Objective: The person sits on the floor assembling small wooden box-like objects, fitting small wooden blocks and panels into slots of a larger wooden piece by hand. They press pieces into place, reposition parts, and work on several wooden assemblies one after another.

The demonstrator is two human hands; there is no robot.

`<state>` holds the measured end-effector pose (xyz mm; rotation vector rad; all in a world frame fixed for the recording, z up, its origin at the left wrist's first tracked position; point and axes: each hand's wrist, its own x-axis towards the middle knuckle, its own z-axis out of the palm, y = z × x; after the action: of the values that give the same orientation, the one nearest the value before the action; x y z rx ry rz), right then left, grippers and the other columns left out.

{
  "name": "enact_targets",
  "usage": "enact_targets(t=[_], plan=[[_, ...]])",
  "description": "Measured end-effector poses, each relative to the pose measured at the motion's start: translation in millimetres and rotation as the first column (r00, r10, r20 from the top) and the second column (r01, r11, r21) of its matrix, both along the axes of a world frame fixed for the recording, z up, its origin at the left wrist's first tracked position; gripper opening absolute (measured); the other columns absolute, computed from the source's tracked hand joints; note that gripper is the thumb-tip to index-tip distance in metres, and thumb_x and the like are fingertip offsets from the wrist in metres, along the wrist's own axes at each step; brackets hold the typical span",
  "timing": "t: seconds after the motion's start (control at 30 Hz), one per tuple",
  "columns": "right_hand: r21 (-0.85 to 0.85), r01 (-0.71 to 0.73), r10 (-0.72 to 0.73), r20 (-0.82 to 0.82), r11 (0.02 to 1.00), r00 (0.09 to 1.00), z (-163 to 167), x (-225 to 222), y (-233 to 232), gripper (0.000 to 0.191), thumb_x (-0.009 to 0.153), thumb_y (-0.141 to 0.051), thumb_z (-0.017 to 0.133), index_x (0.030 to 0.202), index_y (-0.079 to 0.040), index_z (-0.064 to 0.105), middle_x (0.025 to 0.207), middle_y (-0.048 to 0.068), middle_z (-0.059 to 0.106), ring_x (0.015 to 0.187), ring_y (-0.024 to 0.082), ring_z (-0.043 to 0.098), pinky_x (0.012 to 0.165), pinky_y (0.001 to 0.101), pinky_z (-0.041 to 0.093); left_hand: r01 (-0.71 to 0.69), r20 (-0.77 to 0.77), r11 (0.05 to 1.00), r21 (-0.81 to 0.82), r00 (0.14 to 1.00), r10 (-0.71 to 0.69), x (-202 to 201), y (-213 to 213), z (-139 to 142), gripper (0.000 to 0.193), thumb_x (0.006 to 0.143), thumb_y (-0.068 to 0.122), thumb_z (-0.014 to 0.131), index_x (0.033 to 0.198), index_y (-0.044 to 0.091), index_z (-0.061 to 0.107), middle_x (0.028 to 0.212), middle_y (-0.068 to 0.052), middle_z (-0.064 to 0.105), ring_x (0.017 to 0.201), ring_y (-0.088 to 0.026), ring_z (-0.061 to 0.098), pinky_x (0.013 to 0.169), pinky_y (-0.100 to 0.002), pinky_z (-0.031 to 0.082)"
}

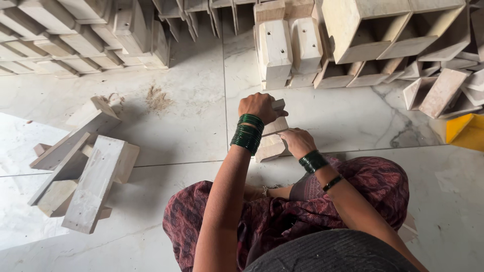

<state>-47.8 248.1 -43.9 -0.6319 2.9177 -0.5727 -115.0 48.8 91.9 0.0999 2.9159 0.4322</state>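
Note:
I sit on a pale marble floor point(191, 116) with a small wooden block piece point(271, 143) standing just ahead of my knees. My left hand point(259, 107) grips its upper end from above, green bangles stacked on that wrist. My right hand point(297, 141) is closed against the block's right side at about mid height; what its fingers hold is hidden behind the wood. The lower part of the wooden piece rests on the floor.
A loose heap of similar wooden pieces point(83, 168) lies at my left. Stacked rows of finished wooden pieces point(75, 35) line the back, with more stacks point(373, 40) at the back right. A yellow object point(466, 132) sits at the right edge. Sawdust point(157, 98) marks the floor.

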Motion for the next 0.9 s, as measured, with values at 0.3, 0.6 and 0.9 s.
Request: enact_targets(t=[0.3, 0.6, 0.9], plan=[[-0.165, -0.138, 0.097, -0.235, 0.976, 0.967, -2.3, -6.0, -7.6, 0.022, 0.094, -0.008, 0.058, 0.110, -0.011, 0.073, 0.114, 0.008, 0.075, 0.098, 0.027, 0.071, 0.088, 0.0429, 0.056, 0.000, 0.043, 1.000, -0.002, 0.999, 0.000, 0.1, -1.2, -3.5, 0.056, 0.071, 0.073, 0.078, 0.095, 0.022, 0.080, 0.085, -0.004, 0.077, 0.081, -0.023, 0.076, 0.072, -0.039, 0.060], [-0.008, -0.099, 0.098, -0.123, 0.995, 0.988, -6.1, -9.6, -19.5, 0.031, 0.090, 0.002, 0.053, 0.111, -0.011, 0.072, 0.098, 0.010, 0.074, 0.096, 0.031, 0.068, 0.088, 0.0472, 0.053, 0.008, 0.009, 1.000, 0.008, 1.000, -0.008, 0.0, -0.6, -2.9, 0.058, 0.068, 0.073, 0.080, 0.095, 0.022, 0.080, 0.086, -0.004, 0.077, 0.081, -0.023, 0.075, 0.072, -0.040, 0.060], [0.082, -0.105, 0.116, -0.154, 0.991, 0.981, -3.4, -5.8, -23.1, 0.019, 0.091, -0.006, 0.056, 0.104, -0.009, 0.070, 0.099, 0.010, 0.074, 0.102, 0.029, 0.068, 0.095, 0.0437, 0.052, 0.034, 0.049, 0.999, -0.007, 0.998, -0.034, -3.2, 0.2, -5.0, 0.057, 0.069, 0.074, 0.079, 0.094, 0.022, 0.080, 0.086, -0.002, 0.077, 0.082, -0.020, 0.075, 0.071, -0.039, 0.060]])
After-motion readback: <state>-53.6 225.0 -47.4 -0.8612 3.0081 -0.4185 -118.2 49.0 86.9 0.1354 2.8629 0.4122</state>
